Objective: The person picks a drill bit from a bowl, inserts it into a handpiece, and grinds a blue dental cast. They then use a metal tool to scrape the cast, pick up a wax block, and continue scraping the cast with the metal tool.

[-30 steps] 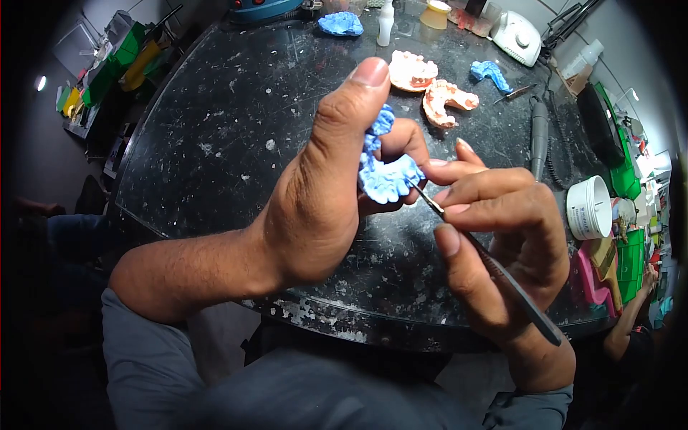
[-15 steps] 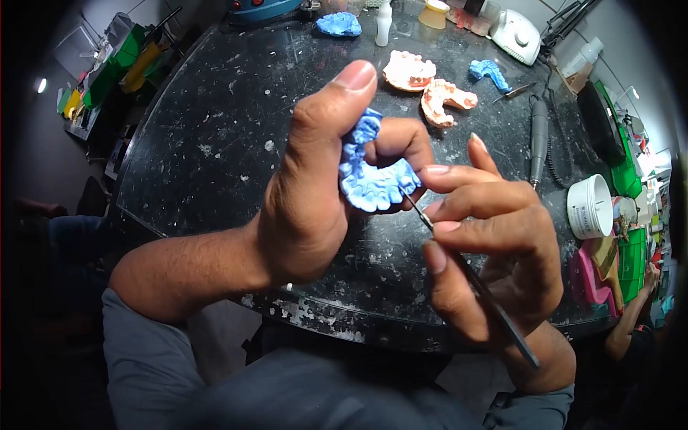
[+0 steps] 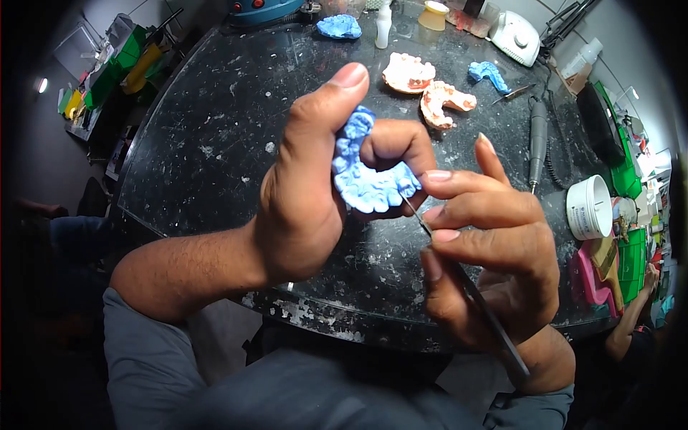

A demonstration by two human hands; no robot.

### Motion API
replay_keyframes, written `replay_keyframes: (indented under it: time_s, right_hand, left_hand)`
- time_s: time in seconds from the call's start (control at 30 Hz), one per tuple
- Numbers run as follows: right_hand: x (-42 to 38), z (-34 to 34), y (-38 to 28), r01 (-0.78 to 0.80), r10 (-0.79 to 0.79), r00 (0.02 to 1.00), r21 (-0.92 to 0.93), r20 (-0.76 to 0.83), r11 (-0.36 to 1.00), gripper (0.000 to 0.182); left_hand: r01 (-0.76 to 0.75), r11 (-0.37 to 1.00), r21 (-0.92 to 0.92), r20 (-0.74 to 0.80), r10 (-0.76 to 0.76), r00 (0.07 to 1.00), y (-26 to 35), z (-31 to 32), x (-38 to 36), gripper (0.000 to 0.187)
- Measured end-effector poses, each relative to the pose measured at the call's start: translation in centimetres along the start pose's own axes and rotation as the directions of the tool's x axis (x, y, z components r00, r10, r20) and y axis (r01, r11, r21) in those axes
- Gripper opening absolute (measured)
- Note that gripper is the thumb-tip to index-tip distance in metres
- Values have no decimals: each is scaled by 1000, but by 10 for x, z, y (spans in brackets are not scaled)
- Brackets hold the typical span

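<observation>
A blue horseshoe-shaped dental model (image 3: pixel 367 185) with tooth shapes along its arch is raised above the dark table. My left hand (image 3: pixel 308 186) grips it, thumb along the model's left arm and fingers curled behind. Between the thumb and fingers of my right hand (image 3: pixel 494 244) is a thin dark carving tool (image 3: pixel 487 315), held like a pen. Its fine tip meets the lower right end of the arch, by the last teeth. The right index fingertip rests close beside that end of the model.
Two pale pink dental casts (image 3: pixel 408 72) (image 3: pixel 437 104) lie beyond my hands on the scuffed black table (image 3: pixel 208 143). Farther right are a blue piece (image 3: pixel 489 75), a grey handpiece (image 3: pixel 537 140) and a white tub (image 3: pixel 589 208). Another person's arm (image 3: pixel 634 315) shows at the right edge.
The dental model has tilted and shifted slightly left in my left hand. My right hand has followed, its tool tip staying at the same end of the arch.
</observation>
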State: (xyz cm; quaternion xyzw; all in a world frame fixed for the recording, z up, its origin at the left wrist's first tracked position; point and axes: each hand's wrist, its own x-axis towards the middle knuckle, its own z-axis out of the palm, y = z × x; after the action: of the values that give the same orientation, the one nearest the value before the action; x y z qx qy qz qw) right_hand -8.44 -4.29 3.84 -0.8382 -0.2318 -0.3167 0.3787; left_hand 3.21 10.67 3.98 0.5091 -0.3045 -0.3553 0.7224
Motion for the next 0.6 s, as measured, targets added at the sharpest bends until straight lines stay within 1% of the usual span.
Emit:
replay_keyframes:
  time_s: [0.03, 0.1, 0.13, 0.2, 0.23, 0.3, 0.33, 0.4, 0.5, 0.6]
  right_hand:
    - [0, 1, 0, 1, -1, 1000, 0, 0, 1000, 23]
    - [0, 3, 1, 5, -5, 999, 1, -33, 1000, 23]
    - [-1, 3, 1, 5, -5, 999, 0, -33, 1000, 23]
    - [-1, 4, 1, 1, 0, 999, 19, -53, 1000, 23]
    - [-1, 4, 0, 2, -1, 999, 17, -53, 1000, 23]
    - [0, 3, -1, -2, 4, 998, 19, -66, 1000, 23]
    - [0, 3, -1, -3, 4, 998, 19, -66, 1000, 23]
    - [0, 2, -1, -1, 4, 996, 33, -92, 999, 24]
    - [-1, 2, 2, 17, -9, 994, 73, -110, 997, 25]
    - [0, -1, 3, 21, -15, 996, 73, -85, 997, 26]
  left_hand:
    - [-1, 1000, 0, 0, 1, 1000, 2, 1, 0, 85]
    - [104, 994, 34, -44, -103, 994, 3, 1, -1, 81]
    - [103, 994, 34, -44, -102, 994, 3, 2, 0, 81]
    - [148, 973, -178, -44, -158, 986, 2, 3, 1, 76]
    - [148, 973, -177, -43, -157, 987, 1, 2, 1, 76]
    - [274, 900, -339, 25, -282, 959, -1, -4, 0, 73]
    - [274, 900, -339, 26, -283, 959, -1, -5, 0, 73]
    - [315, 831, -458, 130, -288, 949, 0, -6, 1, 71]
    - [354, 795, -492, 166, -314, 935, 0, -6, 0, 69]
    - [375, 798, -472, 153, -345, 926, 2, -3, 2, 68]
